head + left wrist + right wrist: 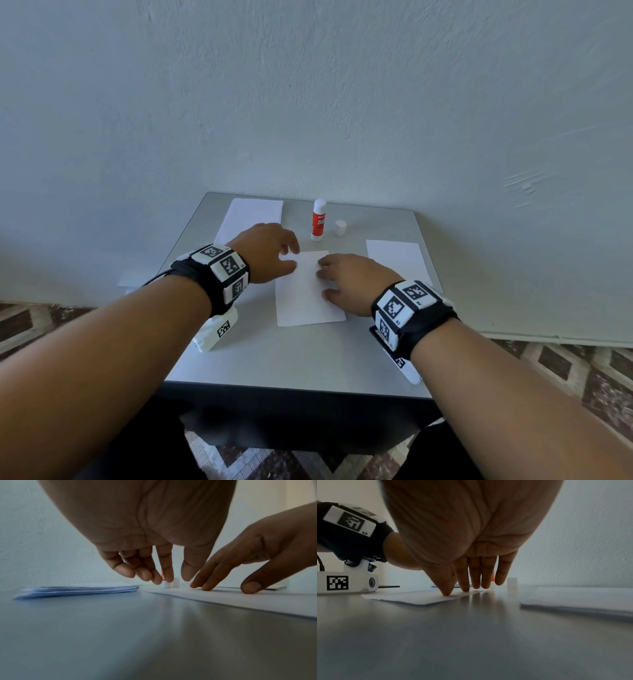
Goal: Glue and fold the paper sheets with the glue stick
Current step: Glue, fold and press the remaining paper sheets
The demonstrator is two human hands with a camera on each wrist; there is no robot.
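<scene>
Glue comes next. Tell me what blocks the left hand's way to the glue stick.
Nothing visible. The glue stick stands upright and uncapped just beyond the left hand; its cap stands to the right, outside that path.

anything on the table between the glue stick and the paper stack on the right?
Yes: the glue stick's white cap stands upright between the glue stick and the right paper stack, apart from both. Otherwise bare table. Clearest in the head view.

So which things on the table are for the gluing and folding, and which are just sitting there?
For the job:
- white paper sheet in the middle, right hand pressing it
- red-and-white glue stick
- small white cap
- white paper pile, far left
- white paper pile, right

Just there:
- grey table
- wrist cameras
</scene>
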